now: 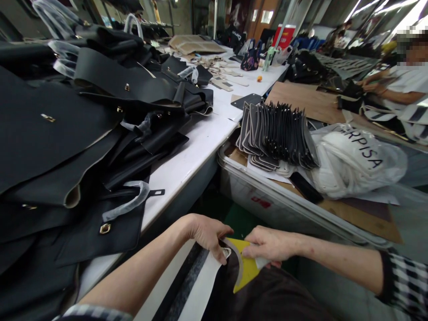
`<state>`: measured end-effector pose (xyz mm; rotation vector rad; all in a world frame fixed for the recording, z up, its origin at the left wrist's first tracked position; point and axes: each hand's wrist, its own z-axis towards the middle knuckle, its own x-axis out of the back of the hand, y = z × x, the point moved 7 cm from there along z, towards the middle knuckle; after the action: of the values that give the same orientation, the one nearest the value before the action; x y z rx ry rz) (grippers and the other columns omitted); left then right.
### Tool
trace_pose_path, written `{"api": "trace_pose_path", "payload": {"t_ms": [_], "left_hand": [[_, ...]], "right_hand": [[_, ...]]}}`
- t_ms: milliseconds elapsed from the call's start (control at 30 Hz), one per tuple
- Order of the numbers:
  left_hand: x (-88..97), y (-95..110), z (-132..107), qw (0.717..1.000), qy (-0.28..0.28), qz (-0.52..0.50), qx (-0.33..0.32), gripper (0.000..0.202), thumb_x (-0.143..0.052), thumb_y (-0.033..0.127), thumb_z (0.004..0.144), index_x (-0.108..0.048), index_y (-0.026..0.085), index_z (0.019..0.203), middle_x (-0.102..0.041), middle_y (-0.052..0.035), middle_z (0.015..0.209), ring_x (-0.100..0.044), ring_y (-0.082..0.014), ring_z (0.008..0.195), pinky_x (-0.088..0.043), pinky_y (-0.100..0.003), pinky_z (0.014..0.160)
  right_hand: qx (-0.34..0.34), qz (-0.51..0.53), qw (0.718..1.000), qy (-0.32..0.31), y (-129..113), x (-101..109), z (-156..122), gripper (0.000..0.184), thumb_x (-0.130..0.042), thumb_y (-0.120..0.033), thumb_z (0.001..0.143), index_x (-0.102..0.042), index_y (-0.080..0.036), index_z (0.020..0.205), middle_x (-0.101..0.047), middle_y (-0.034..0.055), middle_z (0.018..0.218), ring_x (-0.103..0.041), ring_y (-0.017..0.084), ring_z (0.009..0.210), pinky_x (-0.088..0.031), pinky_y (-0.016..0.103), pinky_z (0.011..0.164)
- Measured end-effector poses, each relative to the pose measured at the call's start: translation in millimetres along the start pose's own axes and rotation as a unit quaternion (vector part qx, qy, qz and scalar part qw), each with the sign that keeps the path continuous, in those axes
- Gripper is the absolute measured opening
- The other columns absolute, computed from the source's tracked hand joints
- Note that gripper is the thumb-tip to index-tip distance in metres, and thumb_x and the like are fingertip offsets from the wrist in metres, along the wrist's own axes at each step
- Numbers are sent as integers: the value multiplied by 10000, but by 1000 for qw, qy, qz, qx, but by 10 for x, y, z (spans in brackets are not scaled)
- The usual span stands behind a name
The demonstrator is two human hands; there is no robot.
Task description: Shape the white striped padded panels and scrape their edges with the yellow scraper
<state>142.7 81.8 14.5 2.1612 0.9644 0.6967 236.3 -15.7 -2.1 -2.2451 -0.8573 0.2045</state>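
Note:
My left hand (207,236) is closed on the end of a black-and-white leather piece (197,285) that lies across my lap. Beside my left thumb a small metal fitting (227,253) shows at that end. In my right hand (269,244) is a flat yellow piece (248,266) with a concave grey edge, gripped between thumb and fingers. Its curved edge is close to my left fingertips; I cannot tell whether they touch. A bit of white material (262,262) sticks out under my right fingers, its kind unclear.
Black leather bag parts (63,120) are heaped on the white table (187,165) at left. On the right, a plastic bin (254,196) carries a row of dark flaps (277,133) and a white plastic bag (357,160). A co-worker (401,84) sits at the far right.

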Motion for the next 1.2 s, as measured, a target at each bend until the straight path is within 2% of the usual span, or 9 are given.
{"api": "trace_pose_path", "payload": {"t_ms": [200, 300, 533, 733, 967, 1200], "left_hand": [[-29, -3, -3, 1000, -2, -14, 0, 1017, -770, 226, 681, -226, 27, 1517, -513, -194, 1436, -528, -299, 1279, -436, -343, 1045], [-38, 32, -24, 1000, -10, -12, -7, 959, -757, 258, 702, -279, 43, 1506, -594, -168, 1356, -583, -289, 1209, -482, -316, 967], [-41, 82, -41, 1000, -15, 2, -15, 888, -727, 360, 743, -341, 63, 1486, -654, -155, 1260, -636, -286, 1100, -511, -302, 861], [-29, 115, -36, 1000, -14, 12, -17, 888, -717, 397, 749, -347, 68, 1486, -602, -167, 1342, -601, -290, 1172, -487, -321, 945], [7, 185, -40, 999, -10, 35, -21, 846, -713, 255, 753, -342, 60, 1488, -549, -181, 1404, -567, -294, 1230, -462, -332, 1000], [24, 216, -26, 999, -16, 36, -27, 878, -714, 261, 744, -315, 42, 1495, -536, -195, 1412, -555, -296, 1246, -453, -323, 1013]], "right_hand": [[7, -22, 1000, -9, -113, -1, 37, 372, -479, -499, 919, -560, -173, 759, -555, -23, 522, -511, 92, 366, -360, 137, 310], [8, -18, 1000, -11, -135, -19, 35, 384, -476, -512, 921, -572, -170, 776, -553, -24, 522, -507, 90, 364, -361, 139, 314], [-10, 3, 1000, 5, -91, -95, 19, 406, -475, -521, 916, -582, -167, 750, -555, -15, 523, -509, 102, 367, -364, 157, 313], [-19, 13, 999, 31, -91, -137, -26, 423, -470, -530, 920, -578, -159, 747, -552, -10, 518, -498, 102, 363, -342, 160, 309], [-44, 57, 996, 51, -75, -199, -80, 400, -465, -502, 934, -631, -152, 836, -564, -11, 556, -477, 89, 363, -359, 162, 310], [-62, 98, 990, 77, -6, -275, -93, 400, -461, -492, 941, -638, -146, 847, -570, -7, 548, -478, 83, 350, -365, 154, 306]]}}
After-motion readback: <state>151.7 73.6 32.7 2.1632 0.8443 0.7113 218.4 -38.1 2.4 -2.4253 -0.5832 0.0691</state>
